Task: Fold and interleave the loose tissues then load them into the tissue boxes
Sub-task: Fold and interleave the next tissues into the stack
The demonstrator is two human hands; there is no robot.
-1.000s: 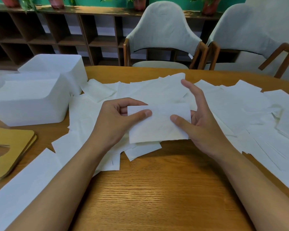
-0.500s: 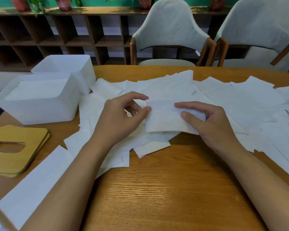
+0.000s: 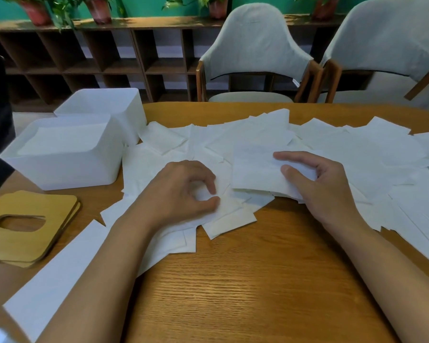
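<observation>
1. Folded tissue: centre, atop loose tissues; your R hand pinches its right edge.
2. Your L hand: fingers curled on loose tissues; grip can't tell.
3. Tissue boxes: far left.

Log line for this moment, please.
right hand: holds folded tissue | left hand: pinches loose tissue on table | near tissue box: tissues inside
</observation>
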